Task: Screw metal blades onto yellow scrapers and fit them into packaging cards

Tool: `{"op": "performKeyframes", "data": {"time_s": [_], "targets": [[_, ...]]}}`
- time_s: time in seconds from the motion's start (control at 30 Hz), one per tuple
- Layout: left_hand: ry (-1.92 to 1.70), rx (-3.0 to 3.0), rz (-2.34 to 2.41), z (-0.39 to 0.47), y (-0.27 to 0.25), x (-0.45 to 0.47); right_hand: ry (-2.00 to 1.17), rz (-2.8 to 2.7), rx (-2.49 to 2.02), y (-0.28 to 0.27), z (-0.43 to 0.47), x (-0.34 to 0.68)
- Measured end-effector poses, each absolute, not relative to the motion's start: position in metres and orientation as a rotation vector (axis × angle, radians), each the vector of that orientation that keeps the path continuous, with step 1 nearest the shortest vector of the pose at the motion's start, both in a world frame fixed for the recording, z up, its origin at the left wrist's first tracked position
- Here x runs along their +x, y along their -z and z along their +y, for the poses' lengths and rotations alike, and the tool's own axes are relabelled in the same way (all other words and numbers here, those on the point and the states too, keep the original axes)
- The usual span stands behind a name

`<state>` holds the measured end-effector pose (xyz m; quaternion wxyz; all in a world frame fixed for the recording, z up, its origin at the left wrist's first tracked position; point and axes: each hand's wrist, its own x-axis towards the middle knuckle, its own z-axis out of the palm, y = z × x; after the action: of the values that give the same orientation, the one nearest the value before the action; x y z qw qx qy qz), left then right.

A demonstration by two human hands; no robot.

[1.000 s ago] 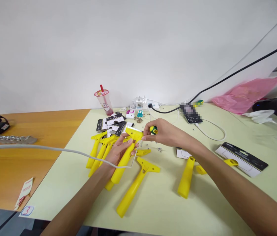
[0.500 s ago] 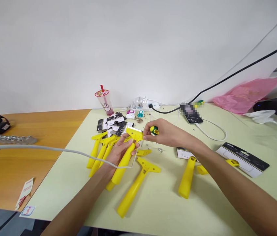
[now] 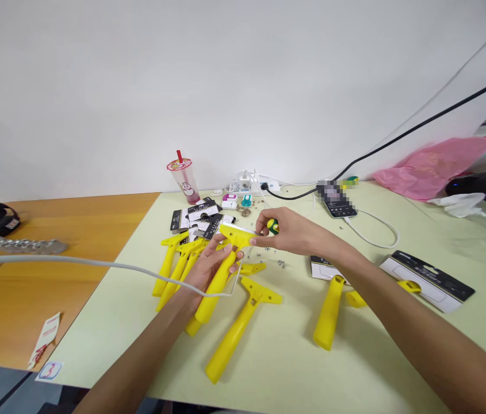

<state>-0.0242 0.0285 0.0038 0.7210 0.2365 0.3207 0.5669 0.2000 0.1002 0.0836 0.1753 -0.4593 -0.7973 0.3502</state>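
Observation:
My left hand (image 3: pixel 206 267) is wrapped round a yellow scraper (image 3: pixel 217 287), its wide head up and tilted. A pale metal strip, looking like a blade, runs along the head's top edge. My right hand (image 3: pixel 288 230) is closed around a small screwdriver with a green and yellow handle (image 3: pixel 272 226). Its thumb and fingertips are at the right end of the scraper's head; the screwdriver's tip is hidden. Below lies another yellow scraper handle (image 3: pixel 234 339). Several more yellow handles (image 3: pixel 178 276) lie left of my left hand, partly under it.
Loose screws (image 3: pixel 281 263) lie beyond the handles. Black-and-white cards (image 3: pixel 202 210) and a drink cup (image 3: pixel 184 181) stand farther back. On the right are a yellow handle (image 3: pixel 329 316), a packaging card (image 3: pixel 428 282) and a phone (image 3: pixel 336 199). A grey cable (image 3: pixel 108 263) crosses in front of my left wrist.
My right hand has shifted slightly to the right, showing more of the scraper's head and its metal strip. The scraper has turned a little in my left hand.

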Motion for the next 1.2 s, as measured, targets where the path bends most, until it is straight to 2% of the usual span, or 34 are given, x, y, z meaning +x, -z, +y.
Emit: {"op": "performKeyframes", "data": {"time_s": [0.3, 0.73, 0.87, 1.2], "targets": [[-1.25, 0.544, 0.695, 0.026, -0.004, -0.025, -1.026, -2.21, -1.289, -0.082, 0.102, 0.2], [-1.281, 0.3, 0.636, 0.034, -0.009, -0.027, -0.734, -2.149, -1.147, -0.088, 0.09, 0.2], [-1.281, 0.278, 0.616, 0.034, -0.007, -0.028, -0.821, -2.098, -1.119, -0.101, 0.08, 0.207], [-1.257, 0.266, 0.642, 0.033, -0.008, -0.024, -0.761, -1.801, -0.608, -0.105, 0.068, 0.197]]}}
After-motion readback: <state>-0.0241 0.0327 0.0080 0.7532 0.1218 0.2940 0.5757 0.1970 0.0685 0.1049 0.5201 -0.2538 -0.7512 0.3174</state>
